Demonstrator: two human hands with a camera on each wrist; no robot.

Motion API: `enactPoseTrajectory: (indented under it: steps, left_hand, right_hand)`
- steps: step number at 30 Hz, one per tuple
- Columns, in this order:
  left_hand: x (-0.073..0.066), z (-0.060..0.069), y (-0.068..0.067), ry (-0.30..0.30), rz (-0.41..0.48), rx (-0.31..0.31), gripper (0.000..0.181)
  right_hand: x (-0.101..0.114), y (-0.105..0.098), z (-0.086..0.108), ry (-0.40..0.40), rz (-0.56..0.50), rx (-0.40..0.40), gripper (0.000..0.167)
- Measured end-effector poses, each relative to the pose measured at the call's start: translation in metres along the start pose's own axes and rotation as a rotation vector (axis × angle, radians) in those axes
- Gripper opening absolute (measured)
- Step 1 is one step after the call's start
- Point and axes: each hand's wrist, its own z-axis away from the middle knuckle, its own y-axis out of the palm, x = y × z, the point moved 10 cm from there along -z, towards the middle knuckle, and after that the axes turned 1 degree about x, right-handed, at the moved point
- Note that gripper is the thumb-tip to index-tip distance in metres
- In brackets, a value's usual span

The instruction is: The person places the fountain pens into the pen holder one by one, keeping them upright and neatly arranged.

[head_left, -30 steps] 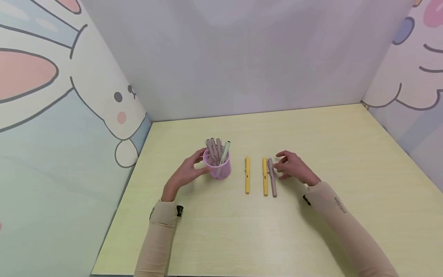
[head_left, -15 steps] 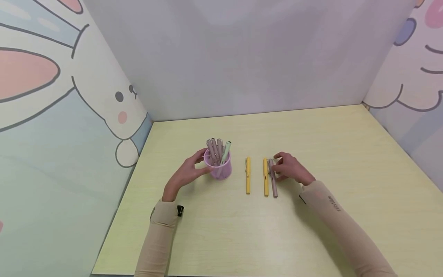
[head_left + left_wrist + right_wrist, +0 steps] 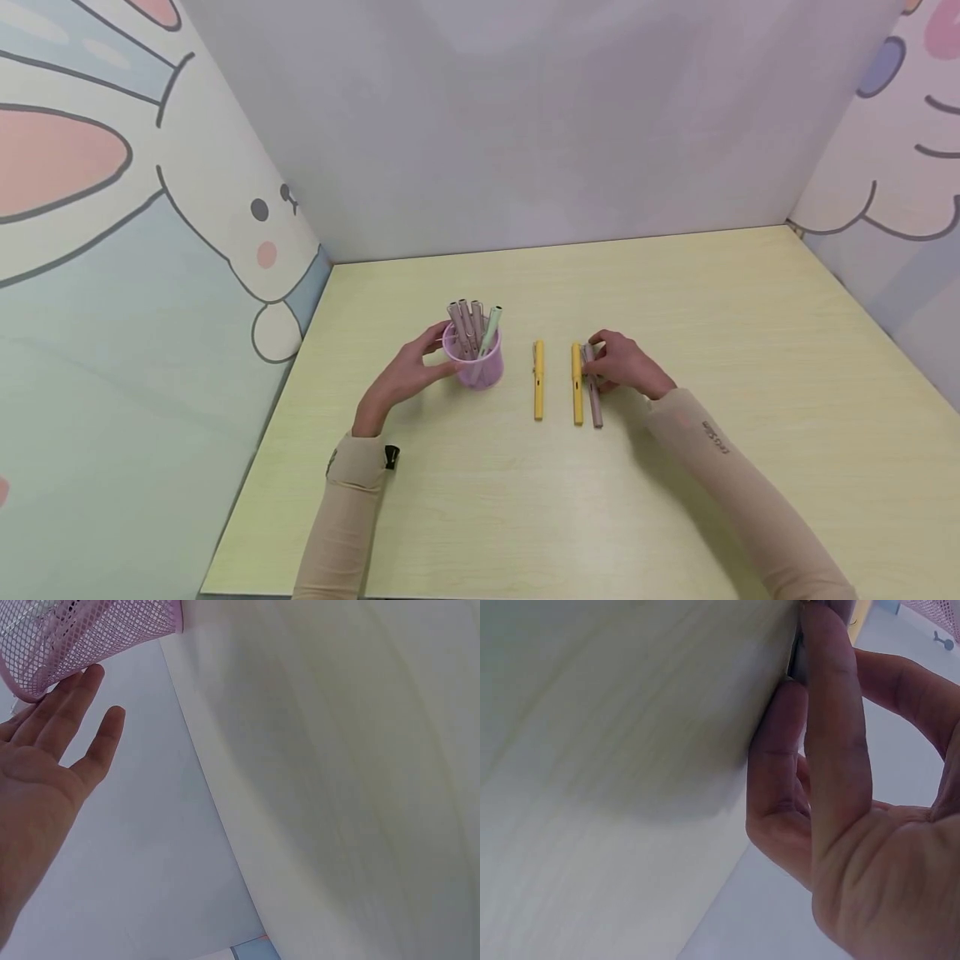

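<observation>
My left hand (image 3: 408, 372) holds a purple mesh pen holder (image 3: 489, 375), its thumb at the near side and its fingers round the far left. Inside stand several taupe pens (image 3: 466, 323) and one pale green pen (image 3: 492, 320). In the left wrist view, the fingertips (image 3: 93, 675) touch the mesh. My right hand (image 3: 628, 364) pinches a taupe pen (image 3: 596, 410) near its clip end while the pen lies on the table; the fingers partly cover it. Close along its left side lies a yellow pen (image 3: 577, 396). Another yellow pen (image 3: 538, 392) lies between that pair and the holder.
The pale wooden table (image 3: 465, 517) meets a plain back wall (image 3: 555, 150). Side walls with cartoon drawings rise at left (image 3: 97, 350) and right (image 3: 900, 217). A small black clip-like piece (image 3: 392, 457) shows by the left sleeve.
My right hand has moved a little left, from beside the taupe pen onto it, and its fingers have closed on the pen. The left hand and pen holder stay in place.
</observation>
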Motion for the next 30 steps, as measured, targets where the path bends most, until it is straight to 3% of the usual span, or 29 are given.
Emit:
enactPoseTrajectory:
  steps: [30]
  left_hand:
    - [-0.0021, 0.0016, -0.0003, 0.007, -0.005, -0.001, 0.078]
  right_hand:
    - [0.0019, -0.0014, 0.0011, 0.003, 0.055, -0.009, 0.048]
